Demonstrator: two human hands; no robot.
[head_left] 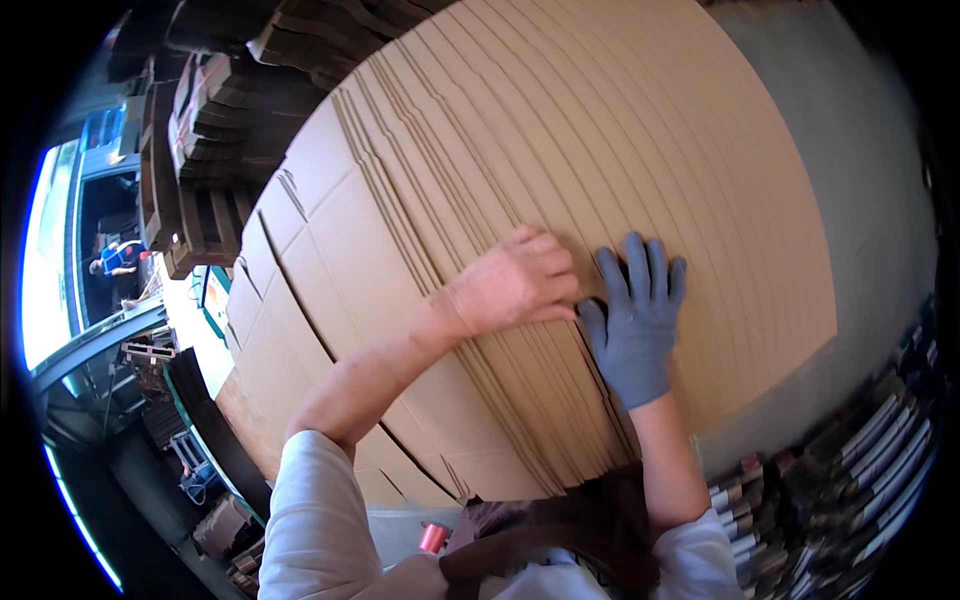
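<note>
A wide spread of flat brown cardboard sheets (700, 180) lies before me, overlapping like a fan with many edges showing. Bare and curled, my left hand (520, 280) rests on the middle of the spread. Its fingers are closed and the tips are hidden, so what they hold, if anything, does not show. Just right of it, my right hand (637, 325) in a grey glove lies flat on the sheets with its fingers apart. Below the two hands, a dark gap (600, 385) runs between sheet edges. Creased, slotted panels (340, 230) make up the left part of the spread.
Stacked cardboard (235, 120) sits on a wooden pallet (205, 225) at the far left. A red roll (433, 537) is near my body. Bundled flat stacks (840, 480) stand at the lower right beside grey floor (850, 150). Another person (115, 258) is far off at the left.
</note>
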